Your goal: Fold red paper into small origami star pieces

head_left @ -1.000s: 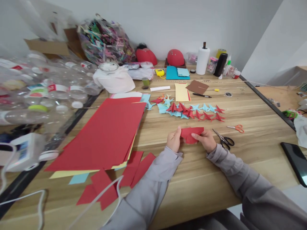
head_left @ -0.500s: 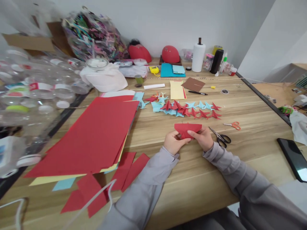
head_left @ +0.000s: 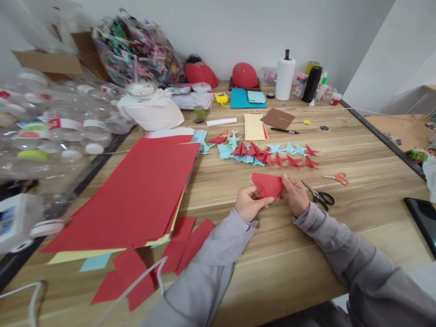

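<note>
Between my two hands is a folded piece of red paper [head_left: 268, 185], held up above the wooden table. My left hand [head_left: 248, 203] pinches its lower left part, the thumb lying along the bottom edge. At the right edge, the thumb and fingers of my right hand [head_left: 295, 195] grip the paper. Just behind it lie rows of small folded red stars [head_left: 293, 162] and light blue ones [head_left: 289, 148]. Black-handled scissors [head_left: 320, 196] lie beside my right hand, with small orange scissors [head_left: 337, 178] beyond them.
Large red sheets [head_left: 136, 195] and cut red pieces [head_left: 132, 277] cover the left side. Plastic bottles [head_left: 61, 122] crowd the far left. A black phone [head_left: 422, 222] lies at the right edge. Yellow paper [head_left: 254, 127], brown paper [head_left: 277, 118] and a pen [head_left: 285, 131] lie further back.
The red paper has been tilted and its folded shape looks different. My right hand's thumb has moved from the paper's middle to its right edge. The view has shifted slightly.
</note>
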A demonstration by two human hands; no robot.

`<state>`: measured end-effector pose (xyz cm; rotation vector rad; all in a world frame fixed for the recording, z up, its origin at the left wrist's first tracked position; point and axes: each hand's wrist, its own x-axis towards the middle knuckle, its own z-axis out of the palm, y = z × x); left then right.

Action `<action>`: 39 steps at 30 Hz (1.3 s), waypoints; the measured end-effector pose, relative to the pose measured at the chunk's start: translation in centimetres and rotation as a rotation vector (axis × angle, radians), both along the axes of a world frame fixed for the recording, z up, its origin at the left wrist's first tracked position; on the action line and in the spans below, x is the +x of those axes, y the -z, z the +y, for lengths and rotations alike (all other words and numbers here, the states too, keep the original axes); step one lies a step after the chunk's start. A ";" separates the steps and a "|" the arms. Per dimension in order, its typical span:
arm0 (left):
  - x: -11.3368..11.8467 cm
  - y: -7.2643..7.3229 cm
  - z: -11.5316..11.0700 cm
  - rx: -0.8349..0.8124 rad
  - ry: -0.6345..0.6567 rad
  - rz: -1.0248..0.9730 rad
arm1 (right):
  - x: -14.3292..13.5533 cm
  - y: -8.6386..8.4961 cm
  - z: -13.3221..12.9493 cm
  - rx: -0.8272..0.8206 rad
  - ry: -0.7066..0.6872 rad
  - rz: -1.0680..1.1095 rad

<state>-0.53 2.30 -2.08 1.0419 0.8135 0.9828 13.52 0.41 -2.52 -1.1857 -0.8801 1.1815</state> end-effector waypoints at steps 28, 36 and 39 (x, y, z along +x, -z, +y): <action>0.0 0.7 0.1 -0.055 -0.097 -0.062 | -0.3 -0.4 -0.6 0.077 -0.235 -0.112; 0.3 0.4 -0.1 -0.131 -0.149 -0.069 | -0.2 -0.2 -0.7 0.124 -0.229 -0.182; 0.2 0.5 -0.2 -0.071 -0.180 -0.004 | -0.4 0.0 -0.7 0.165 -0.258 -0.166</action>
